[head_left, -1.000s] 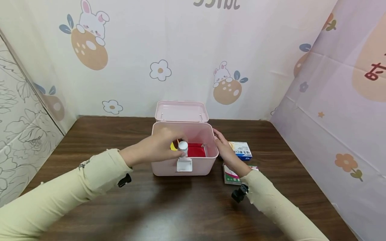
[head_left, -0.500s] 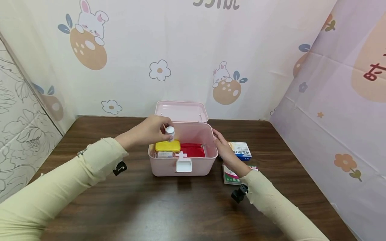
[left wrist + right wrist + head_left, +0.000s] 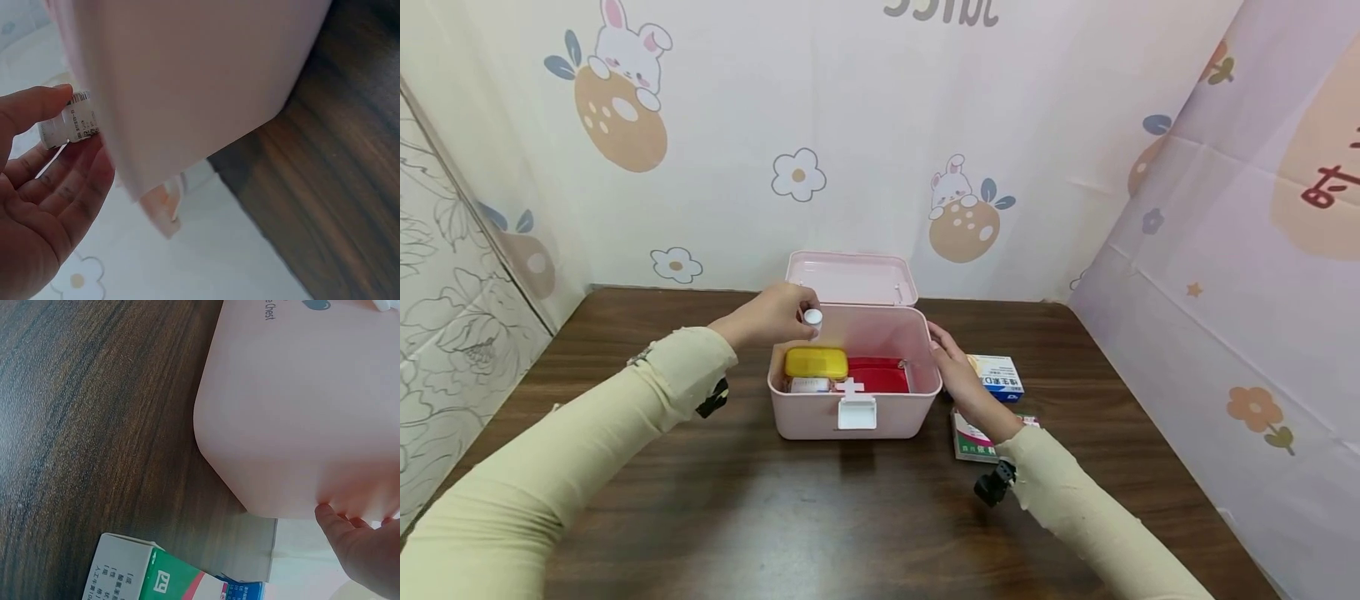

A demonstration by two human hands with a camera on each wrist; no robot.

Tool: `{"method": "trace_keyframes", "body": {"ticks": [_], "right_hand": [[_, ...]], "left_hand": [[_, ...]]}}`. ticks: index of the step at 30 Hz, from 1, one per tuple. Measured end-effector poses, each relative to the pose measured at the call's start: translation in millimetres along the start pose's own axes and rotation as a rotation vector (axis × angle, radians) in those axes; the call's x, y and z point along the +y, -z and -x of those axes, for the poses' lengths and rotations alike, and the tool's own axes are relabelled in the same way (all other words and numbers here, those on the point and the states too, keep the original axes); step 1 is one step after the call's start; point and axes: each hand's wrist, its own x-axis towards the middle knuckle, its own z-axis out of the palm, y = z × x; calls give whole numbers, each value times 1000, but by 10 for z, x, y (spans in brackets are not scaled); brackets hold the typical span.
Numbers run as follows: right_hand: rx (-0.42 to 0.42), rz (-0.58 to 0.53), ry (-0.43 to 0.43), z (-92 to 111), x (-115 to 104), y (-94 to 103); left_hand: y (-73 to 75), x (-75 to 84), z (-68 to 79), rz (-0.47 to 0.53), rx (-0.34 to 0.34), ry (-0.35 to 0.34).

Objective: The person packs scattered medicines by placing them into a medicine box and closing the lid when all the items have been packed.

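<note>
A pink medicine chest (image 3: 820, 419) stands on the table with its lid (image 3: 850, 279) tipped back. My left hand (image 3: 767, 315) pinches a small white bottle (image 3: 812, 318) between thumb and fingers, over the chest's left rear part. Printed lettering and a barcode show on the bottle (image 3: 80, 119) in the left wrist view. Against the chest's right side rests my right hand (image 3: 964, 379), its fingertips touching the outer wall. Inside the chest lie a yellow case (image 3: 816, 363), a red zipped pouch (image 3: 880, 377) and a small white labelled item (image 3: 809, 385).
To the right of the chest, a white and blue carton (image 3: 997, 373) and a green and white carton (image 3: 973, 442) lie on the dark wooden table (image 3: 820, 525), partly behind the right forearm. A printed curtain (image 3: 865, 192) hangs behind the table.
The left hand has moved left and back with the bottle, from above the chest's front middle to its left rear, uncovering the yellow case. The right hand stays on the chest's side.
</note>
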Motion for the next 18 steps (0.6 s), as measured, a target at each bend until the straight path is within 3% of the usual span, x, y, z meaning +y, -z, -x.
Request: {"method": "trace_keyframes", "body": {"ticks": [18], "right_hand": [[-6,-9,25,2,-7,-5]], "left_hand": [[-199,-44,-174,-237,-171,73]]}}
